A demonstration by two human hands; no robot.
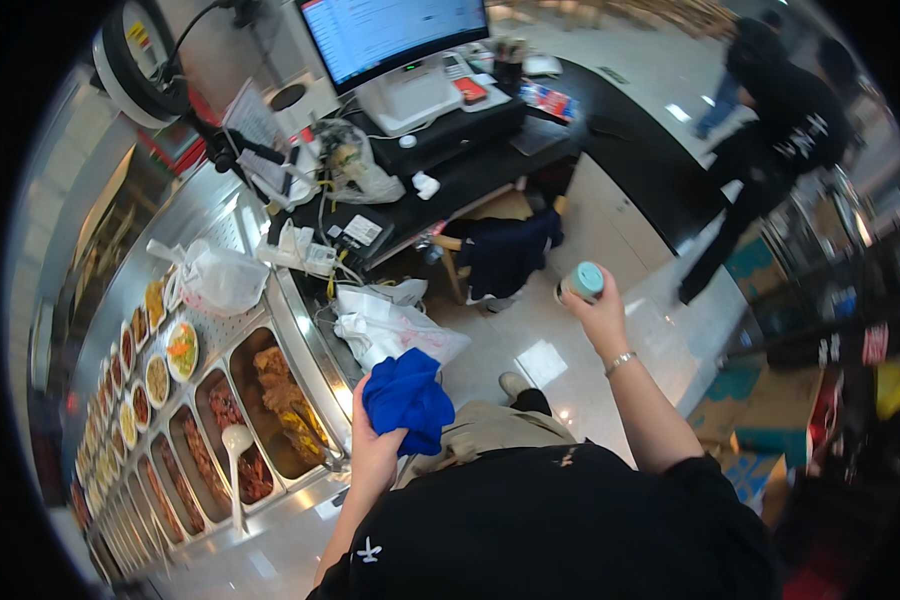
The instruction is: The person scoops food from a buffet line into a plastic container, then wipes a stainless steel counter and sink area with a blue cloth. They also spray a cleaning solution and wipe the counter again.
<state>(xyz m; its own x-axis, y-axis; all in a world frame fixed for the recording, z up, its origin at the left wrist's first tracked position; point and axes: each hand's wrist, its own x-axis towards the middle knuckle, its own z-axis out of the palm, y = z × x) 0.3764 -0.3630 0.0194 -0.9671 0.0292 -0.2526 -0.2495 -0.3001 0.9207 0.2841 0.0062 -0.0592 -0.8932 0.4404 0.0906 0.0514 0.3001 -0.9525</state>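
Observation:
A bunched blue cloth [407,403] is gripped in my left hand [375,442], in front of my body and beside the steel food counter. My right hand [601,319] is raised over the floor and holds a cup [585,281] with a pale turquoise lid, tilted a little. A white plastic bag [390,322] lies just beyond the blue cloth. To the left of my left hand, steel food pans [244,360] hold cooked meat dishes, and a white ladle [234,457] rests across one of them.
Ahead stands a black desk [615,150] with a lit monitor [397,37], cables and a power strip [300,251]. A chair draped with a dark garment [510,251] sits below it. Another person [787,112] in black is at the right. Cardboard boxes [772,397] are stacked on the right.

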